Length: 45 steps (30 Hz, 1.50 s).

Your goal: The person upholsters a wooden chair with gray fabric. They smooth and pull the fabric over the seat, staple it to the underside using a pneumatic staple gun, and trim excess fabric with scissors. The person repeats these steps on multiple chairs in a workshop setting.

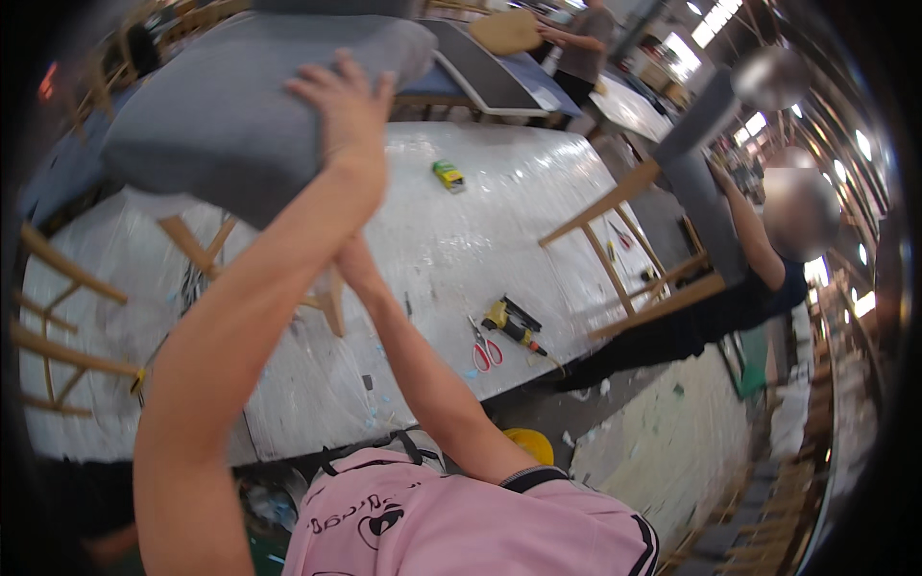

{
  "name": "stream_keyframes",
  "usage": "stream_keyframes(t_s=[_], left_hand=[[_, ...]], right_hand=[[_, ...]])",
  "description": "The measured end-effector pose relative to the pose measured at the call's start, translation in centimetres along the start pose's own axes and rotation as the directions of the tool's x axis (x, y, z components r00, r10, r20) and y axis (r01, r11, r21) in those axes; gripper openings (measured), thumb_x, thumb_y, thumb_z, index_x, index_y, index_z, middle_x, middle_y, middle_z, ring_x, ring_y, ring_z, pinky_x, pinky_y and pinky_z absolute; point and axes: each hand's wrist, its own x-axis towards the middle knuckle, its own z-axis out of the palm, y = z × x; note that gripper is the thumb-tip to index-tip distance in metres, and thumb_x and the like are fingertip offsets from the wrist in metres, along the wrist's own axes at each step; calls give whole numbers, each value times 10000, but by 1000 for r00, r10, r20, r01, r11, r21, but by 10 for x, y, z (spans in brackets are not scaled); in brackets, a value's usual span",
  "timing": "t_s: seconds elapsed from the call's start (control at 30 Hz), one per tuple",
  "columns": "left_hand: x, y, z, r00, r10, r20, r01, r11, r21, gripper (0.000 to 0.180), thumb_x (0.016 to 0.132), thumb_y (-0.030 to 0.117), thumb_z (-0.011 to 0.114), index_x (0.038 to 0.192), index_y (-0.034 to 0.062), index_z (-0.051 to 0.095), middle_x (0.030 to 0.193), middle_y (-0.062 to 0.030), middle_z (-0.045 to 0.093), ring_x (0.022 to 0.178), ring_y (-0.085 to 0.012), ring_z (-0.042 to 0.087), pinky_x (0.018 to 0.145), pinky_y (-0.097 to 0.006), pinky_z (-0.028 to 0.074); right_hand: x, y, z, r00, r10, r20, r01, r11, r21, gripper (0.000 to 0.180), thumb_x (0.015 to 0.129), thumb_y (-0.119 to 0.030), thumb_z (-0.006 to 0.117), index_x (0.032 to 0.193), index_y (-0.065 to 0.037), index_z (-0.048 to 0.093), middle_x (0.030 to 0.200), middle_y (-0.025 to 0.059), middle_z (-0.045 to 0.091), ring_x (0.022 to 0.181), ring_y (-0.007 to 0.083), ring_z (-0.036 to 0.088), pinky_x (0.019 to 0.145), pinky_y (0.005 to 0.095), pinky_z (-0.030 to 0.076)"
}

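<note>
A grey upholstered chair (221, 106) with pale wooden legs (331, 302) stands over the film-covered table (432, 250), at the upper left. My left hand (341, 110) lies on its cushioned surface, fingers spread. My right hand (353, 257) reaches under my left forearm, close to a wooden leg. Its fingers are hidden, so its grip does not show. To the right of my arms lie scissors (485, 352) with red handles and a yellow-and-black staple gun (514, 322). A small green-and-yellow box (448, 176) rests farther back.
At the right a co-worker (759, 230) handles another grey chair (696, 182) with wooden legs. Behind the table, a person (586, 48) touches a tan panel (504, 32). Wooden chair legs (72, 360) stick in from the left. A yellow round object (530, 445) sits below the table edge.
</note>
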Motion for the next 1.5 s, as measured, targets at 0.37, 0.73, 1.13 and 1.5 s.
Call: stream_keyframes(t_s=[0.37,0.73,1.13,1.5], left_hand=[[55,52,32,986,-164,-38,167,928,334,857,881,437,692,1586,217,259,1633,-188,257,1312,-553,461,996,-727,436],[-30,-84,26,916,287,-279,-400,683,-612,748,856,455,712,1476,99,492,1449,-318,489,1329,-501,486,1110,-639,331],[-19,-88,35,918,312,-245,-391,817,-424,726,923,329,643,1581,263,344,1578,-275,340,1431,-472,368,1171,-555,311],[9,-45,-18,963,196,184,-146,955,-257,1009,783,379,792,1618,297,231,1637,-275,206,1404,-597,322,1082,-738,313]], right_hand=[[-7,-15,-17,1000,-21,20,22,998,-53,335,1036,-250,547,1236,10,620,1200,99,645,1059,173,576,895,342,469],[11,-19,-3,986,-153,62,158,984,-82,547,1087,-355,405,1499,3,448,1499,118,490,1387,214,411,1109,386,389],[-2,-54,19,992,101,73,-101,995,0,738,963,-755,443,1015,-34,592,782,-29,485,631,74,438,534,270,374],[-4,-72,10,984,164,74,-161,986,-42,694,1020,-598,485,1320,21,582,1077,75,615,932,163,558,803,323,443]])
